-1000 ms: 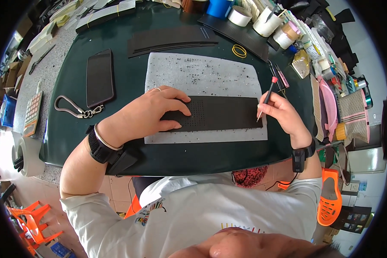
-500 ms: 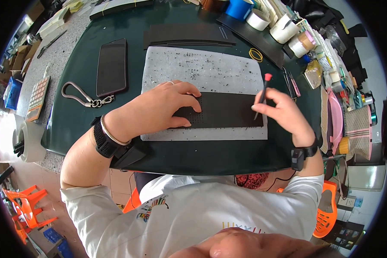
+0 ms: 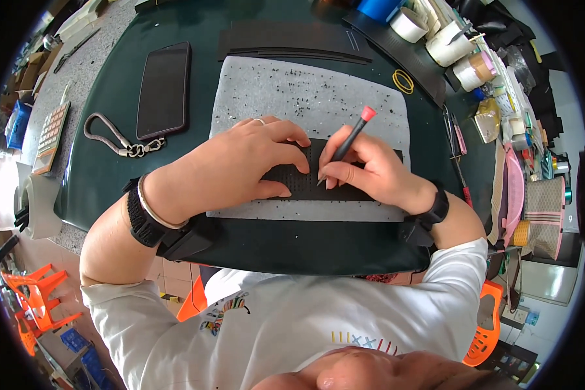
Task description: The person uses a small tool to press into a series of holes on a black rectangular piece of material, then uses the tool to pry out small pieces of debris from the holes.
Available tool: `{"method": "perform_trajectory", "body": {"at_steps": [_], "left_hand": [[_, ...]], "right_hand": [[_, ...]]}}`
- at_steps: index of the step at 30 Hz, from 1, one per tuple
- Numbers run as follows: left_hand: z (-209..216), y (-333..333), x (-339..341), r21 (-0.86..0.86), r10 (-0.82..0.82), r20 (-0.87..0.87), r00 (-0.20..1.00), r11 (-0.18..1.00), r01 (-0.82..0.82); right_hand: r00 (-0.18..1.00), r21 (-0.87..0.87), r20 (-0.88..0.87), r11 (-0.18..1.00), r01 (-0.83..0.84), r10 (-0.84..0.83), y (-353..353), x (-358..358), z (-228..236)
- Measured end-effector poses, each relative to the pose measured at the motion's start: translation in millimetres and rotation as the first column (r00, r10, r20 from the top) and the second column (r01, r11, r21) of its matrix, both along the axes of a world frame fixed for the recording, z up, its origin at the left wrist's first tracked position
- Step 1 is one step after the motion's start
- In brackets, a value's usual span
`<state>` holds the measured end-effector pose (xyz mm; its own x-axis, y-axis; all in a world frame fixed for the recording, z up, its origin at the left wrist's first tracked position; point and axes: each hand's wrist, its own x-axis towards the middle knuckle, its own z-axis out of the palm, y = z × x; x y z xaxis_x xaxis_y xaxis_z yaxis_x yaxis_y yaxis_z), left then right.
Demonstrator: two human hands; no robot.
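A black perforated sheet (image 3: 354, 191) lies flat on a pale grey mat (image 3: 260, 97), its left part dotted with small holes. My left hand (image 3: 240, 159) rests over the left end of the sheet, fingers apart and pressing on it; the fingers hide part of the holes. In my right hand (image 3: 377, 169) is a small screwdriver (image 3: 350, 144) with a dark shaft and red cap, gripped like a pen. Its thin tip points down at the sheet, close to the left fingertips. Tiny black bits are scattered over the mat's far half.
Left of the mat lie a phone (image 3: 164, 91) and its wrist strap (image 3: 107, 123). Black sheets (image 3: 286, 38) are stacked beyond the mat. To the right are a yellow rubber band (image 3: 403, 82), tweezers (image 3: 454, 146), a black strip (image 3: 403, 58) and tape rolls (image 3: 408, 25).
My right hand has moved left across the sheet with the screwdriver, from its right end to beside my left hand. My left hand has stayed on the sheet.
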<state>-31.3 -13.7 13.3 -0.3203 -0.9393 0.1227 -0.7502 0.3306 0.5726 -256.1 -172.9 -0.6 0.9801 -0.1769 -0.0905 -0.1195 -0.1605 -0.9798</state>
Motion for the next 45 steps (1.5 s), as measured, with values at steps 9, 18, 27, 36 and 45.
{"method": "perform_trajectory", "body": {"at_steps": [9, 18, 27, 36, 45], "left_hand": [[-0.4, 0.9, 2.9, -0.012, 0.011, 0.001, 1.0, 1.0, -0.011], [0.4, 1.3, 3.9, -0.025, 0.012, -0.001, 1.0, 1.0, -0.012], [-0.9, 0.8, 4.9, -0.032, 0.013, -0.004, 1.0, 0.999, -0.013], [0.5, 0.3, 4.6, -0.017, 0.016, -0.007, 1.0, 1.0, -0.016], [-0.3, 0.5, 4.9, -0.024, 0.02, -0.006, 1.0, 1.0, -0.02]], "right_hand": [[0.975, -0.395, 0.154, 0.915, -0.086, 0.159, 1.7, -0.5, -12.6], [0.88, -0.532, 0.391, 0.846, -0.022, 0.269, 4.6, 8.1, -27.1], [0.952, -0.483, 0.244, 0.874, -0.047, 0.186, 1.1, 2.4, -17.2], [0.903, -0.536, 0.356, 0.844, -0.011, 0.239, 5.7, 9.8, -19.6], [0.949, -0.49, 0.249, 0.87, -0.048, 0.193, 6.2, 7.9, -14.2]]}}
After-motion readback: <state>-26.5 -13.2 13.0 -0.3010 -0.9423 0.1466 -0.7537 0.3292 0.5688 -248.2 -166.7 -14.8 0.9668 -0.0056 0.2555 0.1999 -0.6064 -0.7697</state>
